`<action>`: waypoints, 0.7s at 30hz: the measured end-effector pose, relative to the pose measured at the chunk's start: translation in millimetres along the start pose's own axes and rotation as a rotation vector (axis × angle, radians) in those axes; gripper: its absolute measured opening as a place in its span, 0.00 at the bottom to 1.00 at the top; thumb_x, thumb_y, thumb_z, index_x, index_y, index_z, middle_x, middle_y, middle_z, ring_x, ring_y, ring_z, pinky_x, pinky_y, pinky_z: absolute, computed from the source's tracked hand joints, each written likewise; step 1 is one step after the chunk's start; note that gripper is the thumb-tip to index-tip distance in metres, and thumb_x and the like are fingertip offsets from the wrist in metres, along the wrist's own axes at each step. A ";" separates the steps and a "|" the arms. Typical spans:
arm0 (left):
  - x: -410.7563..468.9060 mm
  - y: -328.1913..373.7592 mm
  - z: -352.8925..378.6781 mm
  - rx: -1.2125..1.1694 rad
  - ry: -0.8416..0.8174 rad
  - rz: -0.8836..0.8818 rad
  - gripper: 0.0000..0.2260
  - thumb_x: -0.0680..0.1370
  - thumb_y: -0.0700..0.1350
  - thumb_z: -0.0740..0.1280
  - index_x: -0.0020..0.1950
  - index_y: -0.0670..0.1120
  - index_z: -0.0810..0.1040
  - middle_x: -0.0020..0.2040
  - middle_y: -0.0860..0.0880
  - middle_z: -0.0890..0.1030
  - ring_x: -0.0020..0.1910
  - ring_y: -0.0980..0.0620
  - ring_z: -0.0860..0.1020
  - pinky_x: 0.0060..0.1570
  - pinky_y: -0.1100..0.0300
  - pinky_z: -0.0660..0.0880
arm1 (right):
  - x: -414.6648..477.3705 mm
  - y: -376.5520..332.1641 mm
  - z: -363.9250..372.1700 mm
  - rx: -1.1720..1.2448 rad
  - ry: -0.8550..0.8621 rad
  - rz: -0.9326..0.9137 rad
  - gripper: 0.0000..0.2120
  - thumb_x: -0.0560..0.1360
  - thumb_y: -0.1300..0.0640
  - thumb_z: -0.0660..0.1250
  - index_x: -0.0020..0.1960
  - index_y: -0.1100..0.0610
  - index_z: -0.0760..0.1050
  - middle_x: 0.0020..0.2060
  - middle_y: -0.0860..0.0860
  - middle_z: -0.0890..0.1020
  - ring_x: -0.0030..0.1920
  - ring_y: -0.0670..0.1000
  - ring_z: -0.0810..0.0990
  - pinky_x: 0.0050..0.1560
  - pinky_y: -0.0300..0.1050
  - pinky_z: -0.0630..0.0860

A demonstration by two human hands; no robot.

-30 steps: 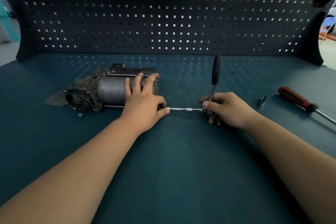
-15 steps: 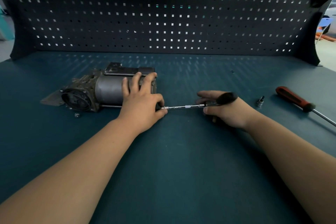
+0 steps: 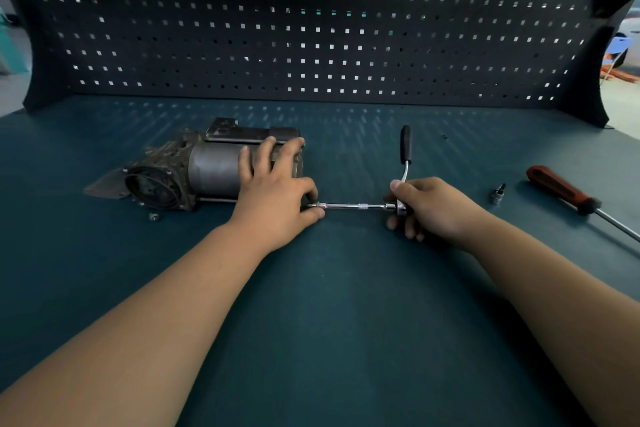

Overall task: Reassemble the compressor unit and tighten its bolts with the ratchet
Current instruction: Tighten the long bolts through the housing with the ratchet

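The grey compressor unit (image 3: 207,170) lies on its side at the left of the bench, round end facing left. My left hand (image 3: 277,191) presses on its right end, thumb and fingers pinching the tip of the chrome extension bar (image 3: 356,207). The bolt itself is hidden under that hand. My right hand (image 3: 429,208) grips the ratchet at its head, right of the compressor. The ratchet's black handle (image 3: 405,144) points up and away from me.
A red-handled screwdriver (image 3: 564,191) lies at the right, shaft running off toward the edge. A small loose socket (image 3: 498,192) stands left of it. A small washer or bolt (image 3: 154,217) lies by the compressor's front. A dark pegboard (image 3: 311,28) walls the back.
The ratchet handle swung down toward me half a second ago and is now back upright, pointing away. My left hand has stayed on the compressor and extension.
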State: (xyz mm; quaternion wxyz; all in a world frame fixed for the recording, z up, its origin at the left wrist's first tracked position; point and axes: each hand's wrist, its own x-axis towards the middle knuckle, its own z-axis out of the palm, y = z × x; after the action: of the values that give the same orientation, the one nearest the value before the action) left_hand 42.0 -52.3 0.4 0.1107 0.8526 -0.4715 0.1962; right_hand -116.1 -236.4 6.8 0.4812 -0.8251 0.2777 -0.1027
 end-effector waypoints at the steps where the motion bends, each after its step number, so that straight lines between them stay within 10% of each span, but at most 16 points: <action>1: 0.2 0.2 -0.3 0.000 -0.005 -0.002 0.10 0.72 0.64 0.67 0.45 0.60 0.80 0.76 0.54 0.49 0.74 0.45 0.42 0.67 0.44 0.32 | -0.5 0.5 0.1 -0.016 0.002 -0.010 0.17 0.82 0.47 0.56 0.51 0.59 0.76 0.34 0.52 0.85 0.25 0.47 0.75 0.25 0.39 0.71; 11: 1.8 1.3 -0.8 -0.001 -0.031 -0.024 0.10 0.73 0.63 0.67 0.45 0.60 0.82 0.76 0.55 0.47 0.73 0.45 0.42 0.68 0.42 0.33 | -2.5 3.7 -2.1 0.202 0.006 -0.104 0.04 0.77 0.63 0.66 0.49 0.59 0.80 0.27 0.47 0.79 0.27 0.49 0.78 0.27 0.39 0.75; 21: 0.3 2.7 -1.5 -0.003 -0.008 -0.028 0.09 0.72 0.62 0.68 0.43 0.59 0.81 0.76 0.55 0.49 0.74 0.45 0.43 0.67 0.44 0.33 | -3.8 5.8 -10.5 0.183 -0.134 -0.186 0.15 0.74 0.68 0.68 0.50 0.49 0.82 0.36 0.43 0.82 0.38 0.46 0.79 0.38 0.37 0.77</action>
State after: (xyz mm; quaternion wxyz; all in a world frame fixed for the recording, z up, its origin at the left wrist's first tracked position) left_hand 39.5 -53.4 1.9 0.1128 0.8597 -0.4603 0.1908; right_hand -125.9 -244.3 7.6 0.5604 -0.8049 0.1568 -0.1165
